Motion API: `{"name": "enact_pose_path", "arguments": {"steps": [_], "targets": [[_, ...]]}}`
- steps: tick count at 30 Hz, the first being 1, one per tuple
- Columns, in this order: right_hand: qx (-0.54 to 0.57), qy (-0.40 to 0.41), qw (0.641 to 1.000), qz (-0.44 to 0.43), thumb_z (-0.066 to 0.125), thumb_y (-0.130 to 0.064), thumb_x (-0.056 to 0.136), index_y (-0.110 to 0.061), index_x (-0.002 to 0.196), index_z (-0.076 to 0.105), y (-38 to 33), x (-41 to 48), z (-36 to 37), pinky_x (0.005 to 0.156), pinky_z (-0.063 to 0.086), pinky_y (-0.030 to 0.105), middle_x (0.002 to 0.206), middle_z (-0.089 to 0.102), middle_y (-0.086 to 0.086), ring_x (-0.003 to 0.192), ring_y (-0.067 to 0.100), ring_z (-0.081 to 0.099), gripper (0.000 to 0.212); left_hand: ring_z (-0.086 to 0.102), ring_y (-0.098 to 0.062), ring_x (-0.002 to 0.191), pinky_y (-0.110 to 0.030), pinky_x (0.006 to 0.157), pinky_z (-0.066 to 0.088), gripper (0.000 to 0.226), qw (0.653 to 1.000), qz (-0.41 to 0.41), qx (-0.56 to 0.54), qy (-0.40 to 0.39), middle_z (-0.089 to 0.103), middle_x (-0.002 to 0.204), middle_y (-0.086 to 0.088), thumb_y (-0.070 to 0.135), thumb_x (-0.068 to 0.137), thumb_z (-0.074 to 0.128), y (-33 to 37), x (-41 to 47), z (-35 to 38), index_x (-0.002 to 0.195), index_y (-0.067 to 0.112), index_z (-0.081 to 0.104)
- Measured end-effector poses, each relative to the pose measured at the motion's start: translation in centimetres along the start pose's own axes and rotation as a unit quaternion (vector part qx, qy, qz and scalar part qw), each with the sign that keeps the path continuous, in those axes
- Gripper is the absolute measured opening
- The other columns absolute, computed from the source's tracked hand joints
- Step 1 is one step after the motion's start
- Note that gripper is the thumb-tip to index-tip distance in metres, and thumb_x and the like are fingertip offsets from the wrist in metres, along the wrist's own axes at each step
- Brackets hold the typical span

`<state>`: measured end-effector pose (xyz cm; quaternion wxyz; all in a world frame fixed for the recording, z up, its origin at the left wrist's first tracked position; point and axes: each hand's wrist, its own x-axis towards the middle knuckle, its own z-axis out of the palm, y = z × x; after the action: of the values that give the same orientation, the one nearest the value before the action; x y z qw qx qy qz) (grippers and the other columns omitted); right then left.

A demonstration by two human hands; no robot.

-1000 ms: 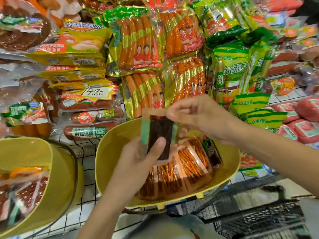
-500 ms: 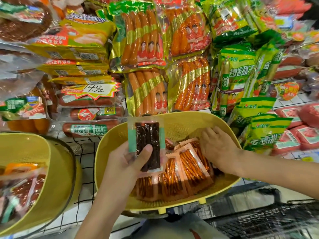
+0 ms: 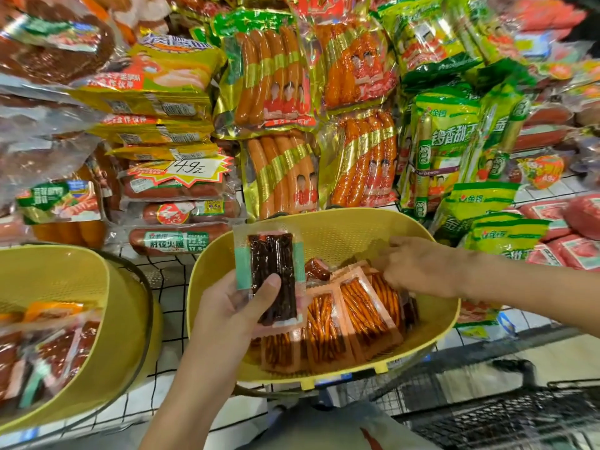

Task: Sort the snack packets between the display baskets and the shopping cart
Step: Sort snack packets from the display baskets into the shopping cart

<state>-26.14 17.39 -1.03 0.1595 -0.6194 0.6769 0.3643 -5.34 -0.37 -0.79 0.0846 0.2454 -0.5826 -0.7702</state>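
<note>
Left hand (image 3: 227,306) is gripping a dark packet (image 3: 272,274) above the yellow basket (image 3: 341,228); right hand (image 3: 418,267) is reaching among orange packets (image 3: 357,306), its fingers' (image 3: 388,266) hold unclear.

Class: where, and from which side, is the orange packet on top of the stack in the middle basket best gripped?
Probably the flat upper seal of the orange packet, pinched from above: it lies tilted over its neighbours, that edge raised and nearest the right hand.

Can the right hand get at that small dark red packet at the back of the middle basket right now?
Probably yes. The right hand is inside the basket, and the dark red packet lies uncovered just beyond its fingertips. The left hand holds its brown-stick packet off to the side.
</note>
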Motion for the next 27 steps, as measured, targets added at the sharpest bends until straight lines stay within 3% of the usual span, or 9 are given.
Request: {"name": "enact_pose_path", "arguments": {"steps": [4,6,10,12,14,17,21,24,27], "targets": [[0.198,0.079,0.977,0.007,0.058,-0.029,0.092,-0.025,0.105,0.070,1.1,-2.4,-1.7,0.095,0.038,0.027,0.105,0.065,-0.008,0.104,0.011,0.057,0.018,0.072,-0.032,0.091,-0.045,0.073,0.060,0.041,1.000,-0.006,-0.006,0.011,0.074,0.099,-0.011,0.034,0.072,0.067,-0.1,-0.4,-0.3,0.109,0.017,0.066],[0.417,0.169,0.893,0.009,0.065,-0.027,0.085,-0.019,0.098,0.075,1.8,-4.0,-2.3,0.078,0.048,0.026,0.091,0.070,-0.010,0.088,0.009,0.065,0.018,0.072,-0.031,0.092,-0.045,0.072,0.060,0.038,1.000,-0.002,-0.012,0.020,0.074,0.102,-0.010,0.030,0.075,0.065,0.0,-0.6,-0.3,0.110,0.016,0.065],[0.719,0.245,0.648,-0.053,0.065,-0.019,0.082,-0.017,0.073,0.077,0.3,-6.0,-3.7,0.062,0.049,0.015,0.066,0.071,-0.001,0.063,0.004,0.062,0.015,0.071,-0.018,0.096,-0.043,0.068,0.060,0.043,0.999,0.019,-0.029,0.038,0.073,0.107,0.003,0.022,0.077,0.062,0.2,-0.7,0.2,0.120,0.024,0.058],[0.777,0.233,0.581,-0.072,0.064,-0.013,0.082,-0.026,0.062,0.075,-1.0,-5.9,-4.1,0.061,0.045,0.008,0.056,0.065,-0.009,0.055,-0.004,0.057,0.026,0.070,-0.012,0.097,-0.043,0.067,0.060,0.048,0.998,0.025,-0.044,0.033,0.071,0.110,0.006,0.017,0.080,0.061,0.3,-0.8,0.5,0.127,0.023,0.054],[0.816,0.228,0.528,-0.052,0.071,-0.023,0.072,-0.017,0.073,0.077,-1.5,-5.4,-4.5,0.071,0.049,0.016,0.069,0.072,0.003,0.066,0.007,0.063,0.008,0.068,-0.016,0.105,-0.046,0.071,0.059,0.049,0.997,0.028,-0.063,0.026,0.069,0.117,0.003,0.015,0.080,0.060,0.3,-0.6,0.8,0.128,0.024,0.053],[0.848,0.258,0.464,0.012,0.075,-0.026,0.060,-0.002,0.080,0.071,-1.0,-4.2,-5.5,0.069,0.051,0.021,0.089,0.073,0.015,0.074,0.019,0.067,0.032,0.065,-0.018,0.110,-0.043,0.073,0.059,0.045,0.995,0.054,-0.074,0.031,0.068,0.119,0.004,0.015,0.081,0.058,0.8,0.1,1.3,0.125,0.027,0.056],[0.829,0.309,0.464,0.045,0.073,-0.024,0.064,-0.016,0.070,0.073,-1.7,-2.5,-8.0,0.060,0.052,0.015,0.076,0.073,-0.011,0.072,0.002,0.068,0.010,0.069,-0.011,0.101,-0.034,0.067,0.059,0.028,0.990,0.088,-0.102,0.041,0.072,0.107,0.012,0.017,0.093,0.049,2.5,1.5,2.2,0.115,0.033,0.058],[0.800,0.343,0.487,0.068,0.075,-0.017,0.074,-0.006,0.077,0.072,-2.8,-1.2,-9.2,0.061,0.054,0.018,0.066,0.071,-0.012,0.063,0.002,0.065,0.012,0.064,-0.024,0.112,-0.048,0.073,0.059,0.039,0.986,0.085,-0.141,0.011,0.066,0.123,-0.004,0.034,0.095,0.044,4.0,1.9,2.5,0.130,0.019,0.052],[0.770,0.382,0.505,0.074,0.077,-0.018,0.075,-0.006,0.075,0.072,-3.3,-0.4,-10.5,0.057,0.053,0.019,0.062,0.070,-0.007,0.058,0.005,0.064,0.013,0.065,-0.025,0.110,-0.050,0.081,0.057,0.042,0.990,0.115,-0.078,0.030,0.066,0.122,-0.006,0.030,0.090,0.052,4.6,1.7,2.4,0.128,0.014,0.051]]}}
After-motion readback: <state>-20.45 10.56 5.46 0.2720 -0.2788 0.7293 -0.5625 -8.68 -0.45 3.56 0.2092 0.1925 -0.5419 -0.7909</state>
